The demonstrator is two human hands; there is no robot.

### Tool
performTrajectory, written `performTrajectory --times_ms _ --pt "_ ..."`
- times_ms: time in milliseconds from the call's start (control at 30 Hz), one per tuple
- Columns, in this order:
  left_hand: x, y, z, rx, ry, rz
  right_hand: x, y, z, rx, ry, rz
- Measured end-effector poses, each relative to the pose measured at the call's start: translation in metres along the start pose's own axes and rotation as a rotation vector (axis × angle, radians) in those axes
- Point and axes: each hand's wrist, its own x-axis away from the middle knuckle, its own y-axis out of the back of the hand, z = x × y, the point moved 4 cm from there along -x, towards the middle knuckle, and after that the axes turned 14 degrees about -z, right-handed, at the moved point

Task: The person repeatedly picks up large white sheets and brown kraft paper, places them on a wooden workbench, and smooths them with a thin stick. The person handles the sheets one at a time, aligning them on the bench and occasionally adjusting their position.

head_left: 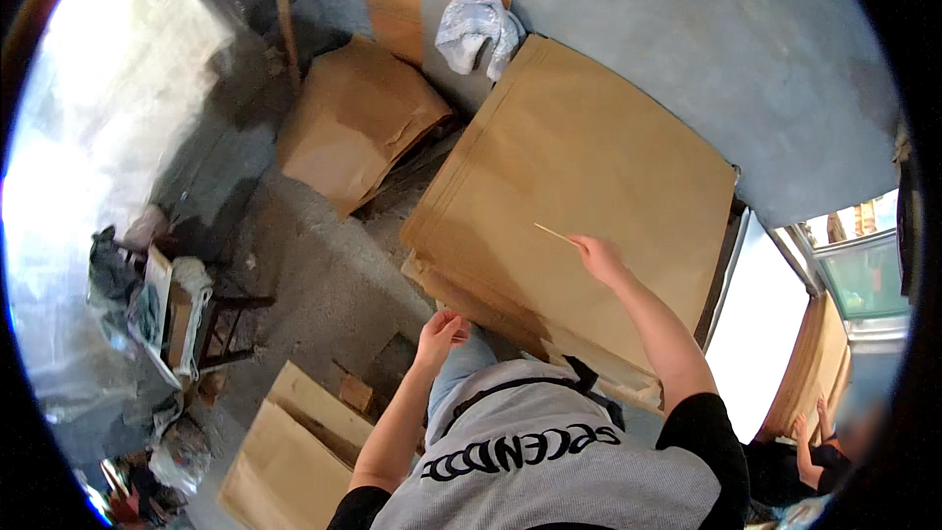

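My right hand (pixel 601 259) is over a wide stack of brown paper sheets (pixel 589 167), with a thin pale stick (pixel 555 234) pinched between thumb and fingers. The stick points to the left, just above the top sheet or touching it; I cannot tell which. My left hand (pixel 444 332) is in front of my body, beside the stack's near left corner. Its fingers are loosely curled in, and I see nothing in them. The stack's near edges (pixel 491 309) look layered and uneven.
Folded brown sheets (pixel 363 123) lie beyond the stack on the left, and a cloth (pixel 479 31) hangs behind it. Cardboard (pixel 294 451) sits at lower left, near a cluttered stool (pixel 211 329). A white panel (pixel 760 324) stands right; another person's hands (pixel 812 427) show at lower right.
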Motion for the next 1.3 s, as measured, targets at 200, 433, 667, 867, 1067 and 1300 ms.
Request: performTrajectory --times_ms 200,433,667,867,1067,1300 --pt "-0.097 0.046 -0.077 -0.052 0.027 -0.125 -0.176 -0.028 0.115 0.299 -0.075 0.06" --pt "-0.157 0.086 -0.108 -0.022 0.187 -0.099 -0.173 -0.039 0.056 0.329 -0.186 0.104" --pt "-0.209 0.075 -0.126 -0.117 0.168 -0.104 -0.217 -0.023 0.07 0.526 -0.222 0.219" --pt "-0.203 0.04 -0.182 -0.155 0.108 0.025 -0.214 -0.037 0.054 0.442 -0.208 0.133" --pt "-0.213 0.087 -0.14 -0.242 0.16 -0.233 -0.234 -0.038 0.052 0.669 -0.098 0.292" --pt "-0.19 0.058 -0.146 -0.148 0.173 -0.014 -0.202 -0.044 0.044 0.36 -0.136 0.094"
